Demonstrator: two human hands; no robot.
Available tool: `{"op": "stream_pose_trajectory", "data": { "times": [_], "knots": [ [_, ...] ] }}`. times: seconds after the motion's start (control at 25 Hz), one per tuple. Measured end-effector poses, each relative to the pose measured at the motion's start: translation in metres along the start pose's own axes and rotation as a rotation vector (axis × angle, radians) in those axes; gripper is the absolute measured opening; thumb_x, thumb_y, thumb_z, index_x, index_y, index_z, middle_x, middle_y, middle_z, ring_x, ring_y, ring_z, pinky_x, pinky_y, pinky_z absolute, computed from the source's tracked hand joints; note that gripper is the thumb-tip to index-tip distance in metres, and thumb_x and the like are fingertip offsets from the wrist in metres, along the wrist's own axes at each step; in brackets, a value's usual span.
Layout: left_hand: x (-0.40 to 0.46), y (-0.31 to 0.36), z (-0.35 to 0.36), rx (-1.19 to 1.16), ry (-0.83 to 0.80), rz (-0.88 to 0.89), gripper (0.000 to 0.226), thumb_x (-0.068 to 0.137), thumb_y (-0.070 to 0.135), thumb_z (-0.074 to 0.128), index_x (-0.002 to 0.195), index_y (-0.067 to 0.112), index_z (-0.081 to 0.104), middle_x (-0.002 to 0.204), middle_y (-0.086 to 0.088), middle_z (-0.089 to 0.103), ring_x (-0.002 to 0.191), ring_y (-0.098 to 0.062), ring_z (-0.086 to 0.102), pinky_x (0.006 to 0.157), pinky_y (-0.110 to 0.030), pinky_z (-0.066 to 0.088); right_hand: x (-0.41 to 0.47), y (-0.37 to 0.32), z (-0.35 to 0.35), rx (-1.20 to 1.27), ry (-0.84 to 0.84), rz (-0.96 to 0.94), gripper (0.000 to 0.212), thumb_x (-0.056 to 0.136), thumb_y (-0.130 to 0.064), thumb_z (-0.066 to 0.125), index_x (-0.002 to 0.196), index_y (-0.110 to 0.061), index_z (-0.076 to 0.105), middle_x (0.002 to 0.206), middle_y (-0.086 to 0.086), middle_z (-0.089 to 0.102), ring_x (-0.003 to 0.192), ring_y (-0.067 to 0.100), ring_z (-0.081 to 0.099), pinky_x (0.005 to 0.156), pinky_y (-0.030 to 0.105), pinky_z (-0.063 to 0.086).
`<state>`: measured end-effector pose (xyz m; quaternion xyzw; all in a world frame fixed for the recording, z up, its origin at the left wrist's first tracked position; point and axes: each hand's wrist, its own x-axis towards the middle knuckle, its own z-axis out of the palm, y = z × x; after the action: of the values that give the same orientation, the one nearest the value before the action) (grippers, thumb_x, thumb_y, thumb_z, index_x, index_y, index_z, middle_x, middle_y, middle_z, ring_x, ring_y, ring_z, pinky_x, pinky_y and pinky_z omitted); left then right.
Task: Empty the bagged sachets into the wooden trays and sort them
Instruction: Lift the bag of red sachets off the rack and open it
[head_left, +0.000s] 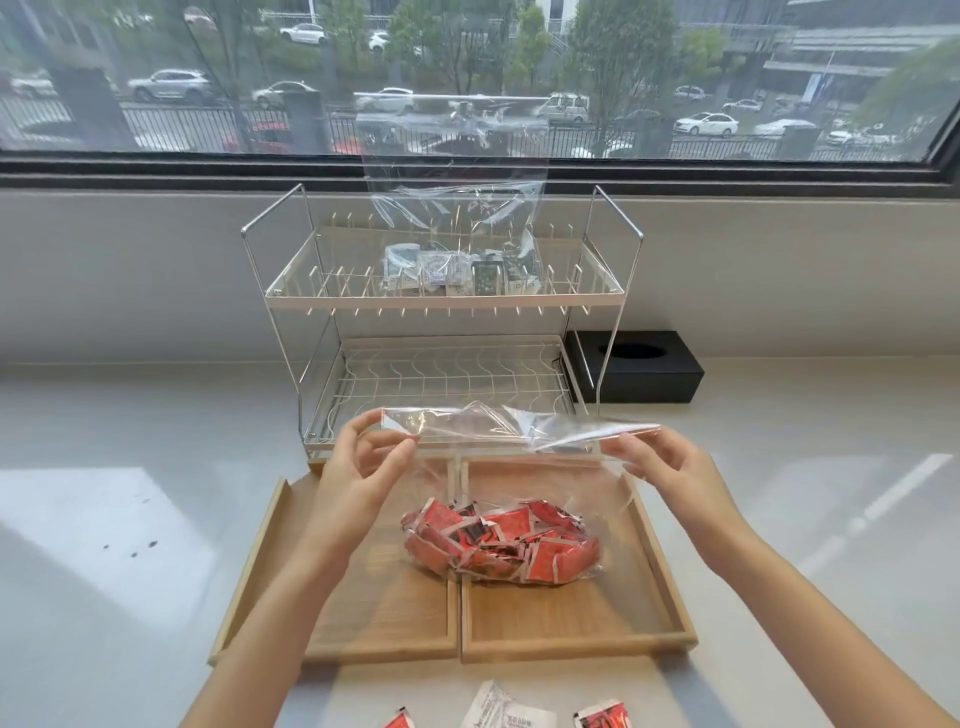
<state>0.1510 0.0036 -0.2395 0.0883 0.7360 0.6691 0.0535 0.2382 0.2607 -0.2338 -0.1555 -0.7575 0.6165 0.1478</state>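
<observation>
Hands pinching clear crinkled plastic bag (498, 467) mouth, left hand (363, 467), right hand (670, 473), stretched sideways, red sachets (498, 540) bulging above two wooden trays (571, 639)

I see a clear plastic bag (514, 467) stretched by its top edge above two wooden trays (571, 623) set side by side on the counter, its lower end sagging under a heap of red sachets (498, 545) that straddles the seam between the trays. A second clear bag (457, 208) stands upright on the upper shelf of the wire rack, holding pale and dark sachets (462, 273) at its bottom, while three loose sachets (511, 712), two red and one white, lie on the counter just in front of the trays
</observation>
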Motion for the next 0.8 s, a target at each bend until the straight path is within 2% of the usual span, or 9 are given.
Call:
{"op": "stream_pose_trajectory", "data": {
  "times": [0.12, 0.2, 0.32, 0.44, 0.52, 0.64, 0.68, 0.8],
  "knots": [
    [0.000, 0.002, -0.002, -0.053, 0.047, 0.052, 0.023, 0.084, 0.019, 0.057, 0.100, 0.033, 0.048, 0.104, -0.002, 0.065, 0.099, -0.011, 0.061, 0.081, -0.022, 0.043, 0.005, -0.006, -0.004, 0.045, 0.011, -0.037, 0.009, 0.085, -0.023, 0.057, 0.088, -0.025, 0.066, 0.091, -0.006, 0.074, 0.096, 0.007, 0.065, 0.085, 0.025, 0.048],
    [0.000, 0.002, -0.002, -0.107, 0.058, 0.069, 0.018, 0.084, 0.016, 0.056, 0.093, 0.030, 0.050, 0.101, -0.001, 0.066, 0.090, -0.010, 0.064, 0.077, -0.021, 0.046, 0.007, -0.005, -0.007, 0.092, 0.010, -0.068, 0.012, 0.079, -0.031, 0.062, 0.089, -0.025, 0.066, 0.090, -0.009, 0.075, 0.098, 0.009, 0.065, 0.087, 0.026, 0.049],
    [0.001, 0.005, -0.003, -0.158, 0.043, 0.110, 0.015, 0.085, 0.011, 0.054, 0.088, 0.026, 0.053, 0.092, 0.006, 0.070, 0.073, -0.003, 0.064, 0.067, -0.012, 0.049, 0.009, -0.006, -0.014, 0.188, 0.032, -0.120, 0.051, 0.051, -0.062, 0.073, 0.086, -0.026, 0.063, 0.095, -0.008, 0.074, 0.098, 0.010, 0.066, 0.082, 0.023, 0.052],
    [0.003, 0.012, -0.002, -0.173, 0.008, 0.160, 0.015, 0.084, 0.010, 0.054, 0.084, 0.025, 0.055, 0.080, 0.015, 0.073, 0.069, 0.000, 0.063, 0.063, -0.006, 0.045, 0.014, -0.013, -0.021, 0.257, 0.043, -0.147, 0.065, 0.039, -0.064, 0.077, 0.086, -0.026, 0.056, 0.087, -0.009, 0.075, 0.086, 0.008, 0.068, 0.073, 0.017, 0.052],
    [0.004, 0.016, -0.001, -0.170, -0.003, 0.172, 0.013, 0.082, 0.014, 0.056, 0.081, 0.026, 0.057, 0.077, 0.016, 0.072, 0.070, 0.001, 0.062, 0.063, -0.006, 0.045, 0.016, -0.018, -0.023, 0.263, 0.034, -0.161, 0.059, 0.045, -0.060, 0.076, 0.088, -0.027, 0.053, 0.083, -0.009, 0.075, 0.081, 0.005, 0.068, 0.070, 0.015, 0.051],
    [0.004, 0.019, -0.001, -0.153, 0.013, 0.161, 0.006, 0.080, 0.022, 0.059, 0.078, 0.028, 0.059, 0.078, 0.015, 0.070, 0.075, 0.000, 0.062, 0.067, -0.012, 0.045, 0.022, -0.031, -0.023, 0.171, 0.082, -0.163, 0.016, 0.079, -0.033, 0.062, 0.094, -0.029, 0.055, 0.087, -0.008, 0.072, 0.083, -0.003, 0.064, 0.073, 0.015, 0.046],
    [0.004, 0.020, -0.001, -0.149, 0.006, 0.157, 0.002, 0.078, 0.025, 0.060, 0.079, 0.027, 0.059, 0.078, 0.015, 0.070, 0.077, -0.002, 0.063, 0.069, -0.015, 0.045, 0.025, -0.040, -0.023, 0.115, 0.126, -0.191, 0.010, 0.086, -0.025, 0.056, 0.095, -0.030, 0.056, 0.092, -0.009, 0.069, 0.084, -0.006, 0.062, 0.074, 0.013, 0.045],
    [0.001, 0.022, -0.003, -0.115, -0.032, 0.198, 0.011, 0.073, 0.029, 0.061, 0.081, 0.022, 0.061, 0.079, 0.013, 0.069, 0.084, -0.003, 0.063, 0.071, -0.013, 0.047, 0.038, -0.079, -0.023, -0.059, 0.144, -0.334, 0.014, 0.092, -0.019, 0.047, 0.097, -0.025, 0.059, 0.095, -0.008, 0.066, 0.084, -0.011, 0.060, 0.077, 0.006, 0.045]
  ]
}}
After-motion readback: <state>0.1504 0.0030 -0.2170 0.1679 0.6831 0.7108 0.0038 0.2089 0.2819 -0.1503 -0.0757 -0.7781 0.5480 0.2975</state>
